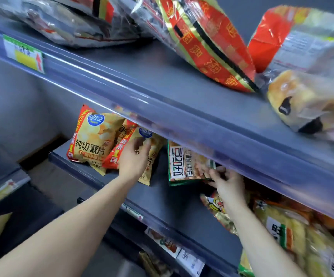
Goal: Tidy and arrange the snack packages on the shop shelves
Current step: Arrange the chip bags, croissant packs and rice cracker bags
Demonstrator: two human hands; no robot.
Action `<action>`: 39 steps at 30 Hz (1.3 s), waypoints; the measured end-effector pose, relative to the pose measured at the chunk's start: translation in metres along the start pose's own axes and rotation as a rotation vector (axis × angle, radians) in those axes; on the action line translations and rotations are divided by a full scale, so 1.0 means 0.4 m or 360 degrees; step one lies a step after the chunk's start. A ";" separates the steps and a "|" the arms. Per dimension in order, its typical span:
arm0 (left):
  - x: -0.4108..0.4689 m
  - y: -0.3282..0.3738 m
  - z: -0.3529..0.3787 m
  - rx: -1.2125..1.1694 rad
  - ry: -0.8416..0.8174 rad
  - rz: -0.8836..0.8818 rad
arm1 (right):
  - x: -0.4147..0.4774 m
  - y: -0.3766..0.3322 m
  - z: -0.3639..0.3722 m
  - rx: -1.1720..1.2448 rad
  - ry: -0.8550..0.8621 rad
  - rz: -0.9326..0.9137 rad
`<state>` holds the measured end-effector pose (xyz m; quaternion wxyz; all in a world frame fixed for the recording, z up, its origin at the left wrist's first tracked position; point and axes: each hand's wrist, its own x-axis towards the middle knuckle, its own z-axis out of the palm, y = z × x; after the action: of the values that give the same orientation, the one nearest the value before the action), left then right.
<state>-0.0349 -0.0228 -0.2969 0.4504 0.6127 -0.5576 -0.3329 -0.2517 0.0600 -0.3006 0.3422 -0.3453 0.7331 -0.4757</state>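
**Both hands in under the lip, two packets at once**

My left hand (pixel 135 158) lies on the second chip bag (pixel 156 144), fingers bent over its upper face and gripping it. This bag leans on the first chip bag (pixel 90 136), which stands at the left end of the middle shelf (pixel 162 196). My right hand (pixel 229 183) pinches the lower right corner of the green-edged packet (pixel 186 162), just beside the chip bags on the same shelf.

The risks, as I judge them: a corner pinch is a weak hold, so the green-edged packet could twist or slip out if I lift it that way. Shifting the second chip bag may take away what the first one leans against, and it sits near the shelf's open end, so it could topple off. These bags are puffed and slick; squeezing hard could crush what is inside.

The upper shelf's clear lip (pixel 182 120) hangs right over my knuckles and hides the packet tops, so I cannot see how deep the rows go. The bee-printed packet (pixel 216 202) and rice cracker packs (pixel 294 232) crowd my right wrist. Above, red-and-gold bags (pixel 208 47) and a bread pack (pixel 306 108) lie loose.
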 end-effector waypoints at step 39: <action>-1.184 0.584 0.730 0.0032 -0.1810 0.0589 | -0.728 0.438 -1.366 -0.0363 0.1310 0.0047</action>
<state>-0.4645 0.3966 -0.2350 0.1261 0.2354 -0.8118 -0.5193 -0.5833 0.6083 -0.2428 -0.0125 -0.1519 0.8613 -0.4847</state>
